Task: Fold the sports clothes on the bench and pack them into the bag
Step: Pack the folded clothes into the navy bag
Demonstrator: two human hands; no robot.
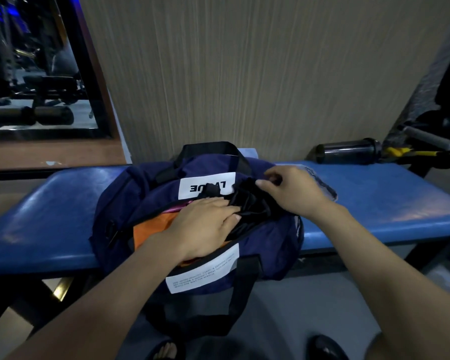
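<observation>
A navy duffel bag (130, 201) with black handles and white labels lies open on the blue padded bench (374, 203). Inside its opening I see an orange garment (151, 229), a sliver of pink fabric (178, 209) and a crumpled black garment (250, 203). My left hand (203, 224) lies flat over the orange garment, its fingertips pressing the black garment down. My right hand (294, 190) is at the far right side of the opening, thumb and fingers pinching the upper edge of the black garment.
A dark shaker bottle (348, 152) lies on its side at the bench's far right, next to a grey handle (429, 137) and yellow strap (411, 152). A wood-grain wall stands behind; a mirror (37, 74) at left. My sandalled feet show below.
</observation>
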